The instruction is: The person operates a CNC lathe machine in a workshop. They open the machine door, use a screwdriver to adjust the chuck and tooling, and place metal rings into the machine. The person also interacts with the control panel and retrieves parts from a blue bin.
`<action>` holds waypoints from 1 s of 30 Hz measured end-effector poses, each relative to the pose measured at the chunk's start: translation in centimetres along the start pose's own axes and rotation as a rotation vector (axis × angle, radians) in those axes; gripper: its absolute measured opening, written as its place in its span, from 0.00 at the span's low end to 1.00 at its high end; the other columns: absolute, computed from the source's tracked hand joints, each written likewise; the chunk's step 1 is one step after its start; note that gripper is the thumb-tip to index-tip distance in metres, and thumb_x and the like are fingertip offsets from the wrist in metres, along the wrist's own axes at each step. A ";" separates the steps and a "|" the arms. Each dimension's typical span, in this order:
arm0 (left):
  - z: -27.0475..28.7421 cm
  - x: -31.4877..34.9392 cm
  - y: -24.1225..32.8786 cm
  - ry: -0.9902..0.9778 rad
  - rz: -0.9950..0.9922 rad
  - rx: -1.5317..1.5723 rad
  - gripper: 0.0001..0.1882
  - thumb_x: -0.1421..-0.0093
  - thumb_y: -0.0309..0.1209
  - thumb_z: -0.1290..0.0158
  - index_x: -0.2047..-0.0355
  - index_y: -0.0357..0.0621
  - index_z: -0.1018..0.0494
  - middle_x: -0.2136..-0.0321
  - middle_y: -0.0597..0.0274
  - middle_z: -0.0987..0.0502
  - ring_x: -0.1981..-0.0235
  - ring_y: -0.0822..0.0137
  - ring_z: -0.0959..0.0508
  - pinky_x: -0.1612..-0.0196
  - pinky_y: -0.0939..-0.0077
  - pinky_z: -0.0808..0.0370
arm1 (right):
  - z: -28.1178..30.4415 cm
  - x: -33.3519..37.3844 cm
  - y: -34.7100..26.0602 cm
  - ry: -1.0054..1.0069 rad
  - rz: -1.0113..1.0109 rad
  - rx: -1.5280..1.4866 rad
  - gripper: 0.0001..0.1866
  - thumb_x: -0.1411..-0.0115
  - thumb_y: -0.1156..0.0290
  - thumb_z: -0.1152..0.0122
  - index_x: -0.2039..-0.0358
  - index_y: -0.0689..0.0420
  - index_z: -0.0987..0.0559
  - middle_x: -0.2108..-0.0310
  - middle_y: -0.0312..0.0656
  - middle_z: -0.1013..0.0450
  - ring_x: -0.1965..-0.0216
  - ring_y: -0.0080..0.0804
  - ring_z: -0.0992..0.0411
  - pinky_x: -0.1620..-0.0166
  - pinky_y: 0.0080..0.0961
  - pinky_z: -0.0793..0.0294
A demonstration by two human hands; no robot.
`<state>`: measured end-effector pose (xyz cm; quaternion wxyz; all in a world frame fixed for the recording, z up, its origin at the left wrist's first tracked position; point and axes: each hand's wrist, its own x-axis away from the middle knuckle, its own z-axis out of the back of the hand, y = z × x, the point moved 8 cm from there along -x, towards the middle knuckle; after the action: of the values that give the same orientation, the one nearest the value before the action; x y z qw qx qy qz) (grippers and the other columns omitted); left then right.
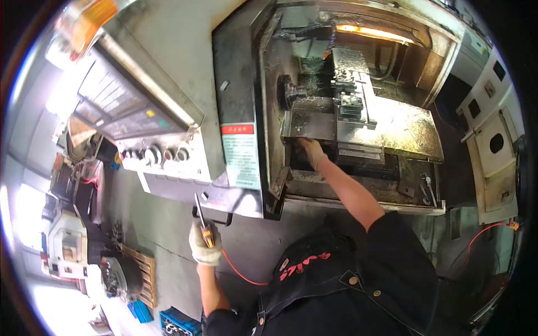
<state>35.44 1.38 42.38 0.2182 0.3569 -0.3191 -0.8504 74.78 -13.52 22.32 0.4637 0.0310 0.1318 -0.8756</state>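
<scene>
Grey workshop floor lies beneath a person in dark work clothes, seen from above, facing an open metalworking machine. The left hand, in a pale glove, is closed around the yellow-and-black handle of a slim tool, held outside the machine with its straight metal shaft pointing up and away from the person. Just beside that hand, a red hose curves toward the clothing; whether it joins the tool cannot be told.

The right hand, also gloved, reaches inside at the lower edge of a metal cover. Its fingertips are in shadow, so how far they are open, or whether they grip anything, cannot be told.

Beyond the cover are a round dark chuck and, to its right, a blocky tool holder, under a glowing orange lamp. Left of the opening, round knobs line a control panel. Farther out, at lower left, are a wooden pallet and a blue crate.
</scene>
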 end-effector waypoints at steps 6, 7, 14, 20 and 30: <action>-4.4 9.4 -6.2 0.543 1.000 1.363 0.04 0.47 0.27 0.52 0.73 0.40 0.33 0.78 0.62 0.30 0.77 0.69 0.30 0.71 0.82 0.31 | -2.0 -10.9 10.4 -0.242 -0.239 0.240 0.30 0.43 0.59 0.56 0.42 0.54 0.47 0.41 0.38 0.53 0.41 0.33 0.55 0.41 0.25 0.55; -4.9 10.1 -7.3 0.479 0.930 1.569 0.06 0.45 0.30 0.55 0.73 0.40 0.33 0.78 0.61 0.30 0.76 0.68 0.30 0.70 0.80 0.31 | -2.4 -12.3 12.4 -0.065 -0.383 -0.157 0.29 0.43 0.60 0.55 0.42 0.54 0.46 0.42 0.38 0.51 0.42 0.32 0.53 0.42 0.27 0.54; -1.4 10.7 -4.4 0.475 0.884 1.258 0.08 0.42 0.32 0.59 0.70 0.40 0.34 0.72 0.60 0.30 0.70 0.68 0.30 0.68 0.78 0.30 | -3.0 -17.2 13.7 0.204 -0.550 -1.143 0.24 0.45 0.58 0.48 0.51 0.58 0.31 0.57 0.45 0.30 0.58 0.32 0.32 0.55 0.24 0.36; -0.4 2.5 -2.7 0.514 0.845 1.057 0.07 0.47 0.23 0.58 0.68 0.37 0.33 0.73 0.59 0.30 0.75 0.72 0.31 0.70 0.83 0.31 | -1.7 -16.3 19.0 0.356 -0.560 -1.325 0.27 0.47 0.66 0.43 0.47 0.59 0.36 0.55 0.42 0.32 0.56 0.27 0.34 0.56 0.18 0.36; -1.0 -10.3 6.1 -0.096 -0.077 -0.334 0.26 0.59 0.15 0.56 0.55 0.39 0.41 0.58 0.57 0.37 0.74 0.65 0.30 0.72 0.76 0.31 | -0.7 -1.6 1.6 -0.256 -0.364 -1.652 0.18 0.46 0.65 0.49 0.55 0.56 0.30 0.61 0.40 0.29 0.61 0.31 0.31 0.60 0.24 0.32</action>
<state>43.75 2.89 50.93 0.2262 0.2868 -0.1696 -0.9153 76.95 -12.96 21.60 0.2010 -0.4376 0.6774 -0.5561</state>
